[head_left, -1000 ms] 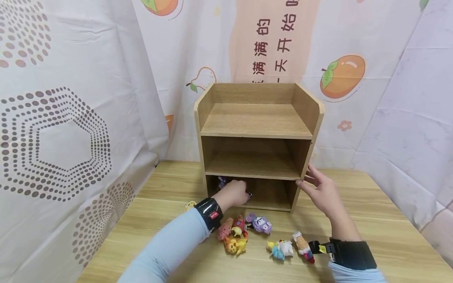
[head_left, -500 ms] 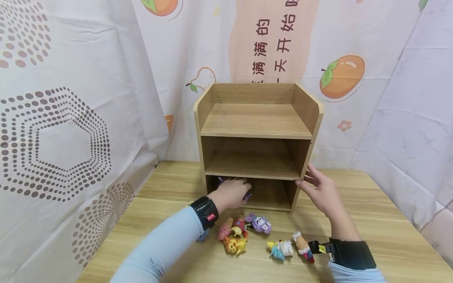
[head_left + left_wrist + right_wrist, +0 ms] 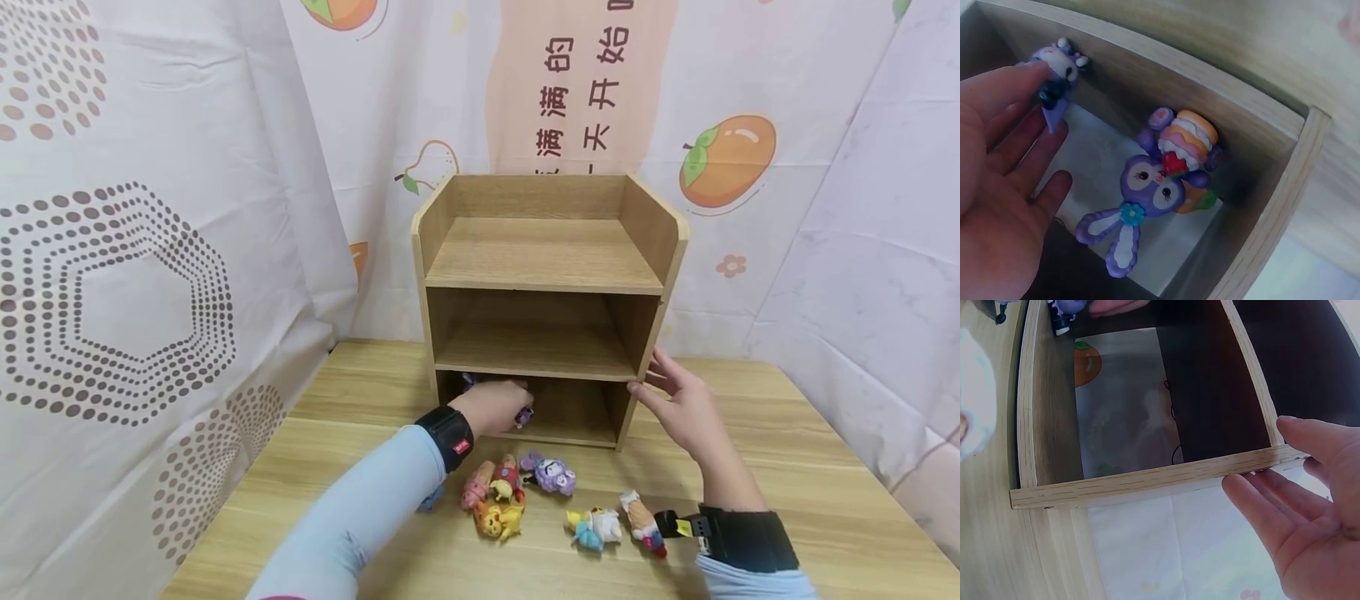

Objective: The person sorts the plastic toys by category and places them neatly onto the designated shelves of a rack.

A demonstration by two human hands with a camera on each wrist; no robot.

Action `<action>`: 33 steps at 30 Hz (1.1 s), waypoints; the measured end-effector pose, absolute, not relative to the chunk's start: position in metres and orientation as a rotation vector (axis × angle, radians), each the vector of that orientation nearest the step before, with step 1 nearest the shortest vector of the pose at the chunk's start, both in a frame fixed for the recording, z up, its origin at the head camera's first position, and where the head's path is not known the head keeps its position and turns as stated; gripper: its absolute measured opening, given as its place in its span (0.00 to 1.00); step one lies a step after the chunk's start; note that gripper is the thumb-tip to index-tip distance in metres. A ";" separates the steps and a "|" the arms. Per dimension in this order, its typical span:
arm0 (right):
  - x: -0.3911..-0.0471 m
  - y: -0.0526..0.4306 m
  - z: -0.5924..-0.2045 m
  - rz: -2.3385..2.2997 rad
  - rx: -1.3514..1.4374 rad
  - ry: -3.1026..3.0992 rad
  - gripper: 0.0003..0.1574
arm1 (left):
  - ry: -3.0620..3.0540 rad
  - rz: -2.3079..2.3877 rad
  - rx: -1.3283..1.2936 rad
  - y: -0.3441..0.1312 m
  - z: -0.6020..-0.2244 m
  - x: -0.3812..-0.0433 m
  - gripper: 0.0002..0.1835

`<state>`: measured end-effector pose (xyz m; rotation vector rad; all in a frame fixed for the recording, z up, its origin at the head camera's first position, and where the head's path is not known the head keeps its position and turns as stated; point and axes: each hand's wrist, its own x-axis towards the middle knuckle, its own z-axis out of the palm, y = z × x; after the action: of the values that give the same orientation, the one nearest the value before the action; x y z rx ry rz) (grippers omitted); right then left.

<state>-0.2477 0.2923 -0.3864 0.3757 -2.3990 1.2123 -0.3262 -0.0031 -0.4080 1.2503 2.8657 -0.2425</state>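
Observation:
A small wooden shelf (image 3: 543,254) with an open top and two compartments stands on the table. My left hand (image 3: 495,407) reaches into the left part of its bottom compartment. In the left wrist view, thumb and fingers pinch a small purple figurine (image 3: 1060,65) with a cone-shaped lower end. Beside it on the compartment floor lies a purple rabbit figurine (image 3: 1152,184) with a layered cake body, its long ears pointing outward from the back corner. My right hand (image 3: 682,412) grips the shelf's right side panel, thumb at the front edge and fingers along the outer face.
In front of the shelf lie a purple figurine (image 3: 553,475), a red one (image 3: 507,479), a pink one (image 3: 477,487) and a yellow one (image 3: 500,522). Further right are a white-and-yellow figurine (image 3: 595,529) and a cone-shaped one (image 3: 642,523). A patterned cloth (image 3: 375,108) hangs behind.
My left hand has shifted slightly within the bottom compartment; its fingers spread half a second ago and are drawn in again now. The right hand stays on the side panel.

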 end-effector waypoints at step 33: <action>-0.249 0.293 -0.387 1.240 0.392 -2.386 0.48 | 2.952 -0.243 0.885 0.006 -0.404 -0.331 0.10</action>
<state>-0.2489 0.2928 -0.3869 0.3922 -2.3862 1.2403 -0.3315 0.0062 -0.4044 0.8848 2.9517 -0.2434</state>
